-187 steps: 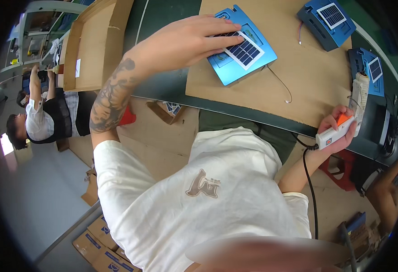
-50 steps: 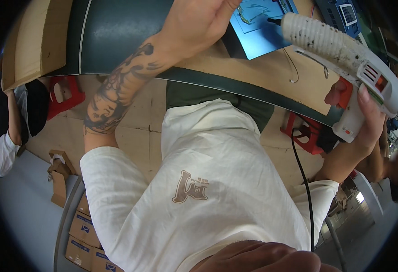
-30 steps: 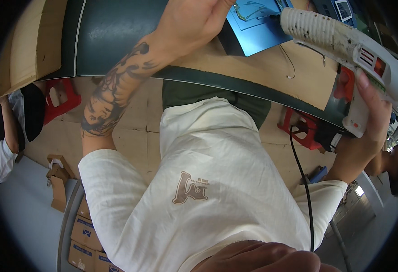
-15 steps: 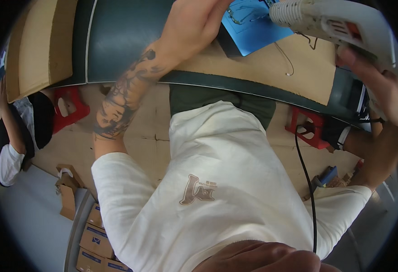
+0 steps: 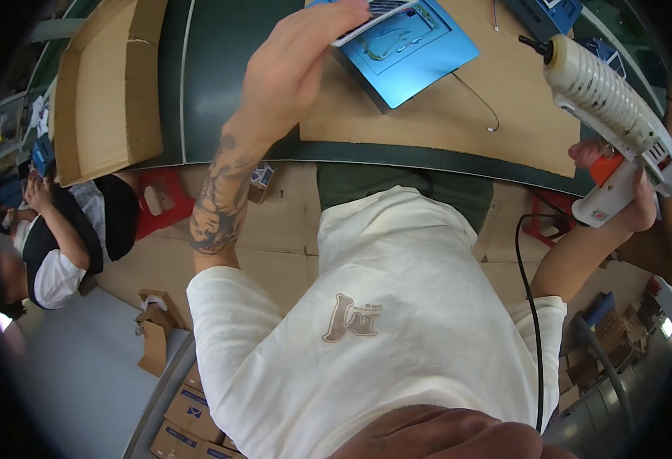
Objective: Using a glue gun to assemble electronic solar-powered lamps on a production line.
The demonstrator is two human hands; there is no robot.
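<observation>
A blue metal box (image 5: 448, 55) with a rectangular recess in its face sits on the table, strands of clear glue showing inside the recess. Over its far left part, my left hand (image 5: 297, 57) grips a flat dark panel (image 5: 384, 9) with a pale edge, held tilted above the recess. To the right of the box and apart from it, my right hand (image 5: 642, 203) is wrapped round the handle of a white hot glue gun (image 5: 607, 96) with an orange trigger. Its dark nozzle points to the far left. A thin wire (image 5: 476, 100) trails from the box.
Under the box lies a cardboard sheet (image 5: 512, 122) on the dark green table (image 5: 232, 76). More blue boxes (image 5: 544, 17) stand at the far right. An open carton (image 5: 106, 84) is at left, near a seated person (image 5: 64, 233). The gun's black cable (image 5: 529, 298) hangs beside me.
The glue gun has swung right and nearer, away from the blue box. My left hand has moved left, and the flat panel now shows in it over the recess.
</observation>
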